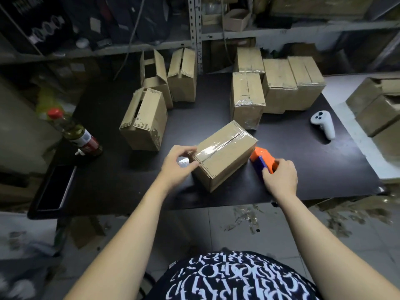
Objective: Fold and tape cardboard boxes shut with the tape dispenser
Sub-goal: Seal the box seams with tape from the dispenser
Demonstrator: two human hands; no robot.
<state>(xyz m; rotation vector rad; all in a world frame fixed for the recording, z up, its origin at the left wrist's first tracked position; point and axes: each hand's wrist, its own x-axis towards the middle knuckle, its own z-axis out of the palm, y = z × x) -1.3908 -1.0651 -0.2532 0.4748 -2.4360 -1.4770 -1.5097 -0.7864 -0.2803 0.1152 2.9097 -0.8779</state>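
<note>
The box [225,154] in hand sits on the table [324,169] at the centre of the frame, flaps folded down. A strip of clear tape [218,146] runs along its top seam. Its long axis follows that seam, slanting from lower left to upper right.

The left hand [179,165] is at the lower-left end of the seam, thumb and forefinger curled on the tape where it turns over the box's end. The right hand [280,176] is clamped round the one orange-and-blue dispenser [263,159]. The dispenser lies low on the table just beside the box's right side, off the seam. The hands are apart with the box between them, and the left is the nearer to the seam.

The top seam looks done, so the next move probably turns on that lower-left end. The tape's tail needs pressing flat there before the box goes off to a pile.

Three boxes [144,120] stand with their flaps open in the upper left of the table. Four taped ones [279,85] are bunched in the upper right. At least two more [378,105] sit on the pale surface at the right edge. One bottle [75,131] with a red cap stands at the left, and one white controller [322,124] lies at the right.
</note>
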